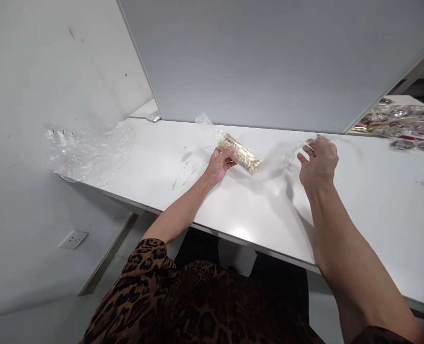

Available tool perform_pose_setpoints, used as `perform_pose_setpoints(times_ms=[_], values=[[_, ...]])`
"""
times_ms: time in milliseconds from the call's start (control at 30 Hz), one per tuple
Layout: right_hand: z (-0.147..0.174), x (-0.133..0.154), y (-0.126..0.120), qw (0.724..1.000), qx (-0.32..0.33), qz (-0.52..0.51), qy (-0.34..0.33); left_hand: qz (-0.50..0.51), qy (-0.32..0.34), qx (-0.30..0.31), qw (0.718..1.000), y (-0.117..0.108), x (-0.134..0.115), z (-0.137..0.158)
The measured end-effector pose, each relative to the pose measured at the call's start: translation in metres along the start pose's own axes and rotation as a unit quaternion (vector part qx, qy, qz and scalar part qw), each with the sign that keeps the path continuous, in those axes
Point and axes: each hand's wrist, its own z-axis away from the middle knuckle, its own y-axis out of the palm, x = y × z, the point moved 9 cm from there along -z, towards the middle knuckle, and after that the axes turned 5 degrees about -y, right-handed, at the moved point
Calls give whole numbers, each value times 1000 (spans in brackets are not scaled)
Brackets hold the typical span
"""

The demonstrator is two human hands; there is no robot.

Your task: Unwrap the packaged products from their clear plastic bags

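A gold, roughly cylindrical package [241, 155] with a shiny wrapper lies tilted in my left hand [219, 165], whose fingers close around its left end. Crinkled clear plastic [205, 128] sticks out past that end. To the right, my right hand [319, 160] is raised over the table with curled fingers. Blurred clear plastic film [285, 155] stretches between its fingertips and the package's right end. The fingers appear to pinch this film, though motion smears the contact point.
Crumpled clear plastic [90, 150] is heaped on the left end of the white table [262, 210], against the wall. A grey panel [248, 62] rises along the back edge. Several plastic-wrapped items [405, 122] lie beyond it at right. A power outlet [73, 239] is low on the left wall.
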Motion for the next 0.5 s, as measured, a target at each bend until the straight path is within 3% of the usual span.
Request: perform_pose_setpoints(times_ms=[67, 133, 300, 367, 500], values=[[13, 1, 21, 996, 79, 43, 9, -26, -4, 43, 999, 9, 2, 3], [40, -7, 49, 976, 192, 78, 60, -44, -20, 84, 995, 17, 8, 6], [107, -25, 85, 890, 393, 103, 206, -40, -57, 153, 986, 27, 21, 9], [114, -22, 90, 876, 424, 99, 206, -20, -66, 162, 984, 27, 24, 8], [100, -5, 90, 911, 382, 82, 131, 6, -99, 123, 987, 22, 34, 5]])
